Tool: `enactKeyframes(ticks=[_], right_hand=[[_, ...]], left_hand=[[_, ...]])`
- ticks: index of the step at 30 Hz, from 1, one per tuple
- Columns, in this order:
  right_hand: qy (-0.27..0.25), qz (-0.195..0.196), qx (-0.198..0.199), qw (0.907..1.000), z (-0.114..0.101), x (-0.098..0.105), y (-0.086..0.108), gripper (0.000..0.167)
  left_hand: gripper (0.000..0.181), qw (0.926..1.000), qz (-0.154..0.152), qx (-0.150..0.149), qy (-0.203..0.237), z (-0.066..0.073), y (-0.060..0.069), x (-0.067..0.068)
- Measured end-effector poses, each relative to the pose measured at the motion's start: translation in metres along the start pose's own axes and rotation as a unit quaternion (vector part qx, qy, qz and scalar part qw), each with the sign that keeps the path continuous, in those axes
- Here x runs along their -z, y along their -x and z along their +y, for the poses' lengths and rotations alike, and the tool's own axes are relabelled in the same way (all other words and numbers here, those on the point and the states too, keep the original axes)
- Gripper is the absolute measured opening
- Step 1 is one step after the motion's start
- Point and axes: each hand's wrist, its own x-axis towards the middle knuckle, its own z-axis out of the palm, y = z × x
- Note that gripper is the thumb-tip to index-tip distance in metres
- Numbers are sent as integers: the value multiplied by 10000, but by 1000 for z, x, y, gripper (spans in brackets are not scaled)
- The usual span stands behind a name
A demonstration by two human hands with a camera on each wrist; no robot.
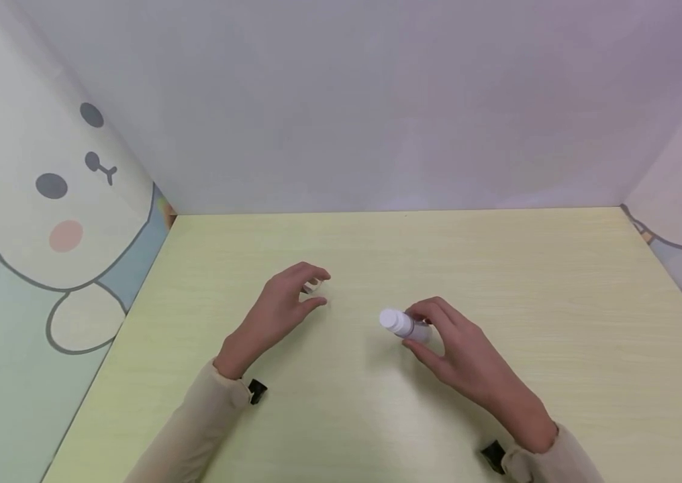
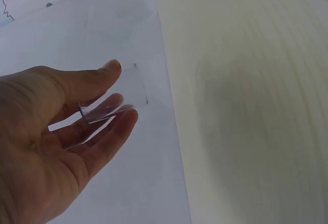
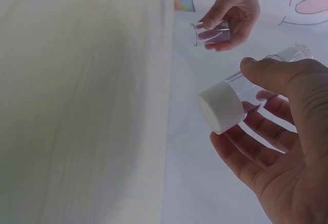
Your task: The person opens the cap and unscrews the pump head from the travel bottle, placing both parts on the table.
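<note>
Above the table, my left hand (image 1: 283,298) pinches a small clear plastic cup-like cylinder (image 2: 134,86) between thumb and fingers. Its see-through wall and thin rim also show in the right wrist view. My right hand (image 1: 464,352) holds a small clear bottle (image 3: 245,86) with a wide white cap (image 3: 221,107), thumb on one side and fingers on the other. Tilted, the bottle points its white cap toward the left hand. The two hands are apart, with the clear cylinder and the bottle not touching. Part of the bottle's body is hidden behind the right hand's thumb and fingers.
Beneath both hands lies a pale wood-grain table (image 1: 341,402). A plain whitish wall (image 1: 377,107) rises along its back edge. Cartoon-printed panels (image 1: 21,221) stand at the sides. Small black pieces (image 1: 258,391) sit at both sleeve cuffs.
</note>
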Motion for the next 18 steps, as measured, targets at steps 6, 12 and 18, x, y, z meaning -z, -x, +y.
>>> enactKeyframes(ticks=[6, 12, 18], right_hand=[[-44, -4, 29, 10000, 0, 0, 1, 48], [-87, -20, 49, 9999, 0, 0, 1, 47], [-83, -26, 53, 9999, -1, 1, 1, 47]], left_hand=[[36, 9984, -312, 237, -401, -5, -2, -1], [35, 9967, -440, 87, -681, -9, -2, -3], [34, 9950, -482, 204, -848, -12, -1, -5]])
